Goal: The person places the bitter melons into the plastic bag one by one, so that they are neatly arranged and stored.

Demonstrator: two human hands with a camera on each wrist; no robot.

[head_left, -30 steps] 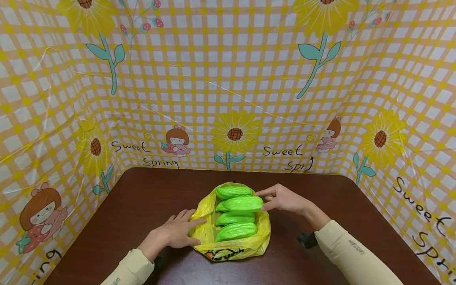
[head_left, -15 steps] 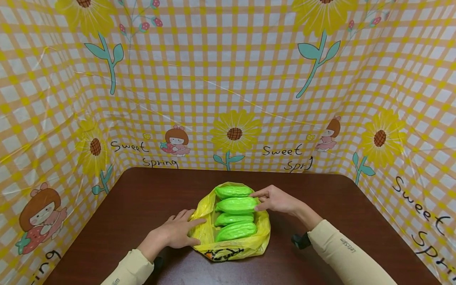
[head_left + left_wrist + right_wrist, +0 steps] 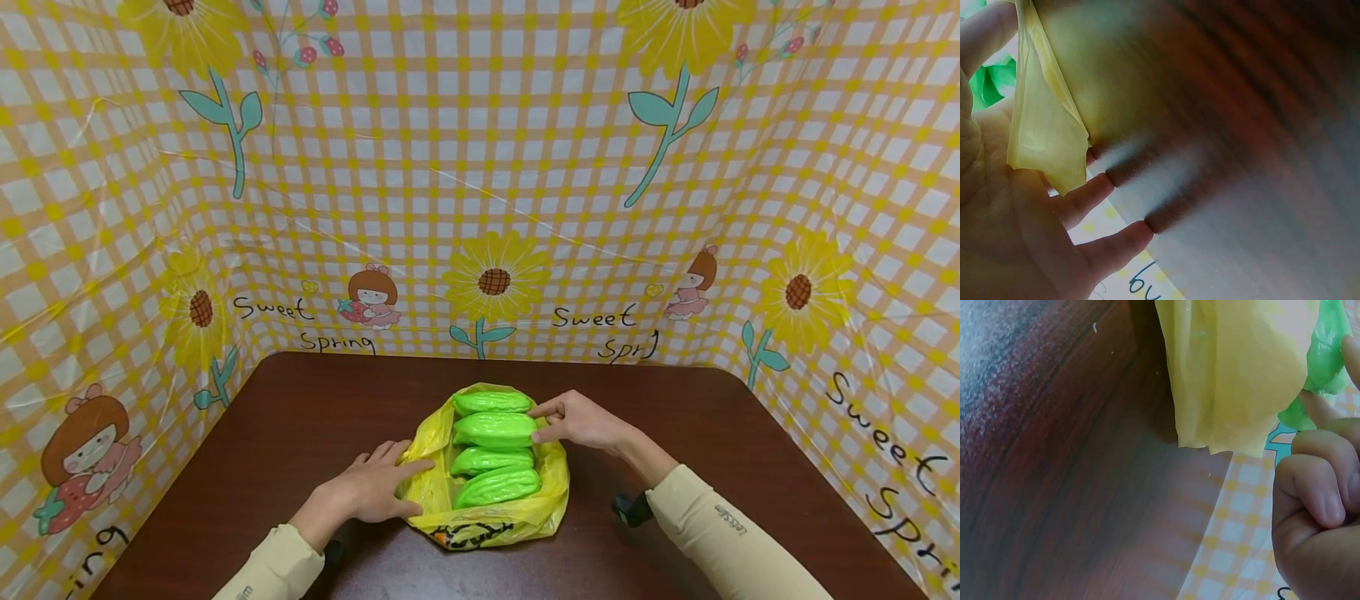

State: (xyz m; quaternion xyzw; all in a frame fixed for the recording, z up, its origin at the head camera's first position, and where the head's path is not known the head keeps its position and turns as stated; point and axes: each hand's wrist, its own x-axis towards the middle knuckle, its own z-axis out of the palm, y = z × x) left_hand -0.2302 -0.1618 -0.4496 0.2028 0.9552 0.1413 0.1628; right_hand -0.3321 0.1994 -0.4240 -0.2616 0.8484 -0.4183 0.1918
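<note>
In the head view, a yellow plastic bag lies on the table with its mouth wide. Several bright green bitter melons lie in it in a row, one behind another. My right hand is at the bag's right side. Its thumb and index finger pinch the right end of the second bitter melon from the back; the other fingers curl into the palm. On the left, my left hand rests spread with its fingers on the bag's left edge. In the left wrist view, a yellow flap lies across those fingers.
The dark brown wooden table extends around the bag. Behind and on both sides stands a checked cloth with sunflowers. Black printing shows on the bag's front.
My right hand has moved slightly left, carrying the second bitter melon from the back fully into the row. The left hand and the bag have stayed in place.
</note>
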